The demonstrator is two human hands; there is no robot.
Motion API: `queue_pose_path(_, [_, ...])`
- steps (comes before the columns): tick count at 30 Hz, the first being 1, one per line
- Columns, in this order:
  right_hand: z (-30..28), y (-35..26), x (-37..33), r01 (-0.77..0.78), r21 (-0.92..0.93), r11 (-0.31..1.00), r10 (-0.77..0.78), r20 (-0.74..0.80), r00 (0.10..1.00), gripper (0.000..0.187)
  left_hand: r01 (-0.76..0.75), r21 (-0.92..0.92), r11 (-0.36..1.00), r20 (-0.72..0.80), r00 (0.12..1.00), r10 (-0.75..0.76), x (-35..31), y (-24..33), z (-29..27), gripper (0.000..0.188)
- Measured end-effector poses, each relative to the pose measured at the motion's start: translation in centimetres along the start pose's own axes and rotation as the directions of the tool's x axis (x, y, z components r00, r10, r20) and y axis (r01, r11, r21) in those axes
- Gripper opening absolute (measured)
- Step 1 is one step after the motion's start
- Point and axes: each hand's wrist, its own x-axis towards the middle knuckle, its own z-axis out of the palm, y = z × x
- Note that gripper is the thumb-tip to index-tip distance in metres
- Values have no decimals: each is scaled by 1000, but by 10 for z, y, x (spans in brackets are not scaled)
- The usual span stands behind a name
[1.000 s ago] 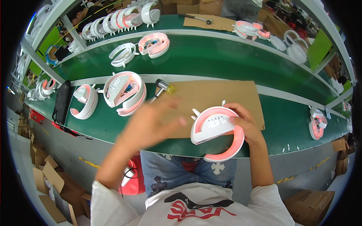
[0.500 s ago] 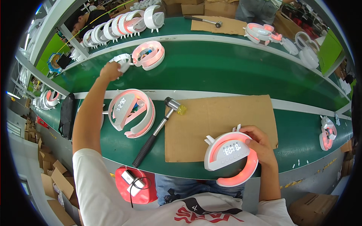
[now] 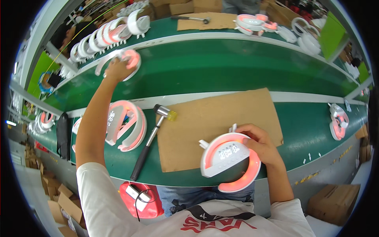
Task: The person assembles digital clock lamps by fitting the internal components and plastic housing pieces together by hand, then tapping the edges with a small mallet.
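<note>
Our right hand (image 3: 261,144) pinches the lit clock lamp (image 3: 221,158), while the far pink lamp (image 3: 134,60) sits just right of our left hand (image 3: 117,71), grip unclear tbh.

Lower centre: white-pink curved plastic lamp (image 3: 221,158), overlapping front edge of flat brown cardboard sheet (image 3: 217,114) | at sheet's left edge: long black-handled metal hammer (image 3: 151,136) | farther left: round white-pink plastic lamp (image 3: 115,129)

the clock (image 3: 228,155) is smooth, glossy plastic, the hammer shaft (image 3: 151,137) shiny metal, the flat sheet (image 3: 213,115) matt cardboard.
</note>
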Motion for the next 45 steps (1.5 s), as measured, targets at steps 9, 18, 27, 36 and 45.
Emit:
queue_pose_path(9, [1,3,2,61,36,998,-65,110,992,30,77,10,997,5,997,-77,-16,21,-55,58])
queue_pose_path(18, [-16,21,10,227,-55,972,-220,115,969,30,-878,-116,464,-484,457,746,-110,364,-199,57])
queue_pose_path(27, [-14,11,-10,117,-454,883,-148,-32,989,43,-989,141,38,-539,-45,841,-220,606,-187,28])
queue_pose_path(36, [2,-1,-4,211,-540,815,-258,-11,966,47,-973,-215,-87,-501,34,865,-225,468,-234,36])
queue_pose_path(45, [-6,1,-16,253,-238,938,-245,62,968,34,-561,-761,325,-519,827,214,-315,220,-162,31])
